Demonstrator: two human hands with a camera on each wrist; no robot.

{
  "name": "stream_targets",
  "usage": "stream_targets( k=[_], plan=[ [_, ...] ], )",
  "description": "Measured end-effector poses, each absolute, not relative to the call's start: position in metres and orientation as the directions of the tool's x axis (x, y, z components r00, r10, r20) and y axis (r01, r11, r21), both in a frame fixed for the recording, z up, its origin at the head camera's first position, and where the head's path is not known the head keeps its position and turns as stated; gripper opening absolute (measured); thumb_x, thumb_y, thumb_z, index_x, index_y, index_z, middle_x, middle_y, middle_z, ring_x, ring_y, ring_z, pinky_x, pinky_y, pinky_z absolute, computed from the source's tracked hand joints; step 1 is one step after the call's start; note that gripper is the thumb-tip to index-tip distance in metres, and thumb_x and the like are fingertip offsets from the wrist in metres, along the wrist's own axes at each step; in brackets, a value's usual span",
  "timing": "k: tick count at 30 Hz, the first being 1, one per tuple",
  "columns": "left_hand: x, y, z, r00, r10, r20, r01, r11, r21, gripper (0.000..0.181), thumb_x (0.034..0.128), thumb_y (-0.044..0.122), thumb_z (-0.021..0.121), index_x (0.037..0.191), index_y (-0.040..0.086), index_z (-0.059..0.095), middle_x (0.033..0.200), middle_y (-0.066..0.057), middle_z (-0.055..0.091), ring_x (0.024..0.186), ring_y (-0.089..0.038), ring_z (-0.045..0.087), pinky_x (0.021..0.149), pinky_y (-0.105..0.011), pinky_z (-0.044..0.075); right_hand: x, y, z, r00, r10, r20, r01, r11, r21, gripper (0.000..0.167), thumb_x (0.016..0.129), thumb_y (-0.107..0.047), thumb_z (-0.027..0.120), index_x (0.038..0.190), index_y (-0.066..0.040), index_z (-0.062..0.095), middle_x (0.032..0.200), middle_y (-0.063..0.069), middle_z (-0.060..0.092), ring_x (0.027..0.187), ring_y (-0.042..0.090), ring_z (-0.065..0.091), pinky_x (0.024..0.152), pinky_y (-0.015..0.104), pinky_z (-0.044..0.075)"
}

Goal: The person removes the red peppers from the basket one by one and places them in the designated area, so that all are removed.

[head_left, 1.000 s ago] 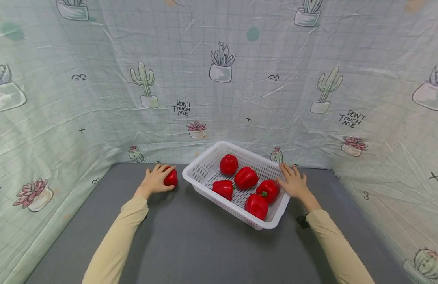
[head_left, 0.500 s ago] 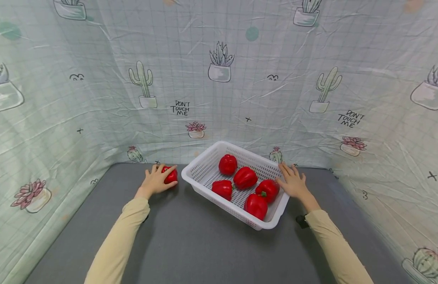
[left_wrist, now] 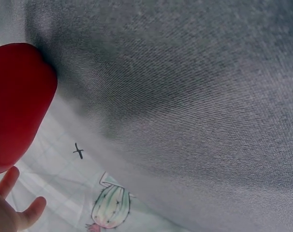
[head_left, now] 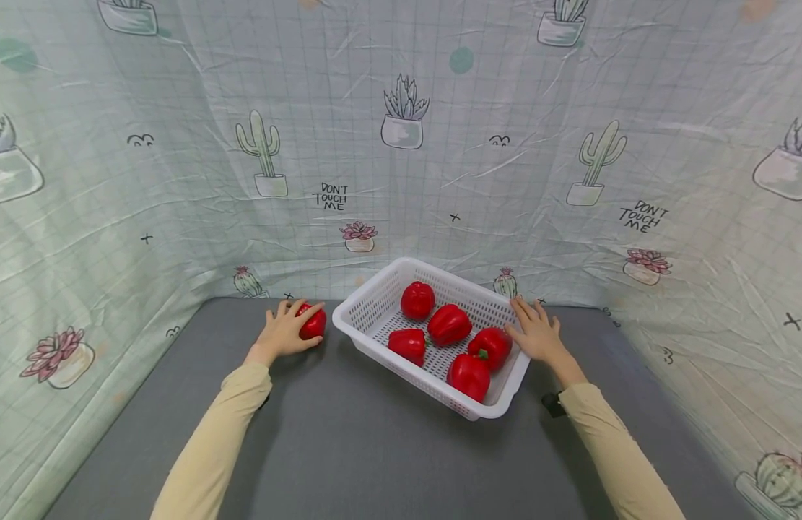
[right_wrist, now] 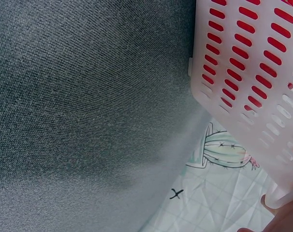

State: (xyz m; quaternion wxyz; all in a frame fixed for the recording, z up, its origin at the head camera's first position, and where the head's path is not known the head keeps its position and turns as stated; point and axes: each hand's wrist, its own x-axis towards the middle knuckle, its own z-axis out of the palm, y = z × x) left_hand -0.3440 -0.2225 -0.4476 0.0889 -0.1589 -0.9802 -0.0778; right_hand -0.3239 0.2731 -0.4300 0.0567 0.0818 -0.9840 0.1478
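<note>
On the grey surface left of the white basket point(head_left: 382, 350), my left hand point(head_left: 282, 334) holds a red bell pepper point(head_left: 314, 324), fingers spread over its far side and thumb at its near side. The left wrist view has this pepper point(left_wrist: 18, 104) at the left edge, with two fingertips below it, one against it and one apart. My right hand point(head_left: 539, 337) rests with spread fingers on the basket's right end, near its far corner. Up close in the right wrist view, the slotted basket wall point(right_wrist: 238, 92) shows red through its holes, and a fingertip touches the rim.
Several red peppers point(head_left: 449, 326) lie inside the basket, which stands at an angle near the back of the grey table point(head_left: 375, 462). A cactus-print sheet point(head_left: 401, 188) hangs behind and along both sides. Something small and black point(head_left: 553, 404) is beside the right sleeve.
The left fingers have shifted slightly over the pepper, and more red shows between them. My right hand and the basket have stayed put.
</note>
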Motion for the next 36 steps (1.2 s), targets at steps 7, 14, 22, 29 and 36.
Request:
stream_targets(
  k=[7,14,22,29,36],
  plan=[
    [-0.342,-0.222,-0.448,-0.934,0.302,0.194,0.329,0.935,0.13,0.069,0.0782,0.045,0.059,0.138,0.024,0.031,0.14,-0.017,0.028,0.12,-0.041,0.024,0.089,-0.066,0.024,-0.324,0.273,-0.431,-0.98,-0.141,0.139,-0.175,0.945,-0.276,0.062,0.091,-0.036,0.04,0.141,-0.005,0.02,0.147,0.018,0.016,0.133,0.044,0.005,0.095,0.072,0.003],
    [-0.342,-0.223,-0.447,-0.927,0.313,0.206,0.342,0.932,0.12,0.069,0.0787,0.045,0.058,0.138,0.023,0.031,0.14,-0.016,0.029,0.119,-0.041,0.026,0.088,-0.065,0.026,-0.324,0.273,-0.431,-0.981,-0.138,0.135,-0.172,0.942,-0.287,0.062,0.091,-0.035,0.04,0.141,-0.005,0.02,0.147,0.018,0.016,0.133,0.044,0.004,0.095,0.072,0.003],
    [-0.34,-0.224,-0.445,-0.913,0.323,0.249,0.361,0.924,0.123,0.07,0.0774,0.044,0.061,0.137,0.022,0.033,0.138,-0.016,0.032,0.116,-0.041,0.028,0.086,-0.063,0.028,-0.324,0.273,-0.432,-0.981,-0.134,0.141,-0.169,0.944,-0.283,0.062,0.091,-0.035,0.04,0.141,-0.005,0.02,0.147,0.018,0.017,0.133,0.043,0.004,0.095,0.071,0.002],
    [-0.335,-0.223,-0.438,-0.912,0.33,0.245,0.367,0.923,0.12,0.073,0.077,0.046,0.061,0.139,0.023,0.029,0.139,-0.014,0.031,0.117,-0.04,0.028,0.087,-0.062,0.028,-0.323,0.272,-0.43,-0.983,-0.123,0.138,-0.154,0.958,-0.241,0.061,0.091,-0.036,0.039,0.141,-0.006,0.02,0.147,0.017,0.017,0.133,0.043,0.007,0.096,0.071,0.003],
    [-0.331,-0.224,-0.433,-0.9,0.348,0.263,0.381,0.921,0.087,0.074,0.077,0.047,0.06,0.139,0.022,0.028,0.141,-0.013,0.029,0.117,-0.04,0.029,0.087,-0.06,0.029,-0.322,0.271,-0.429,-0.983,-0.123,0.139,-0.153,0.961,-0.231,0.061,0.091,-0.039,0.038,0.141,-0.007,0.022,0.147,0.017,0.019,0.134,0.042,0.008,0.097,0.07,0.003]
  ],
)
